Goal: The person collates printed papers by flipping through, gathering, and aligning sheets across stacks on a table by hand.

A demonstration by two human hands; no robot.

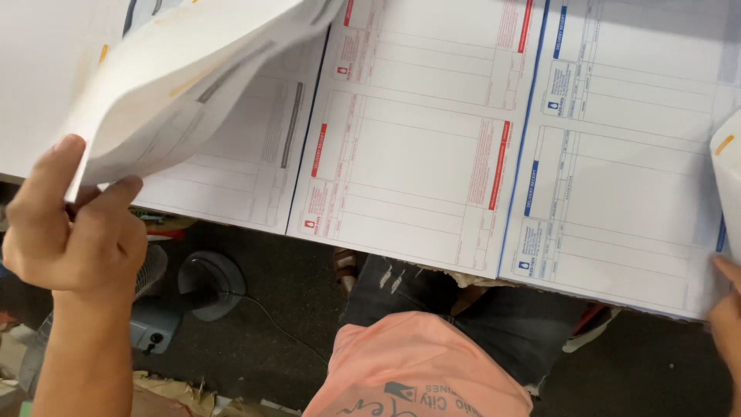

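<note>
We see a lifted bundle of white sheets (185, 85) curling up at the left, corner pinched. Beside it lie flat a red-printed form stack (417, 147) and a blue-printed form stack (625, 154), edges overhanging toward us.

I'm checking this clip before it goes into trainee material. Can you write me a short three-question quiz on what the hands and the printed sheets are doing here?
1. True or false: the left hand pinches the corner of lifted sheets curling upward.
2. Which colour are the bands on the middle form? A) green B) red C) yellow
3. Where does the right hand touch the blue-printed form?

Key
1. True.
2. B, red.
3. At its right edge, near the lower corner; only part of that hand shows, at the picture's right border.
</note>
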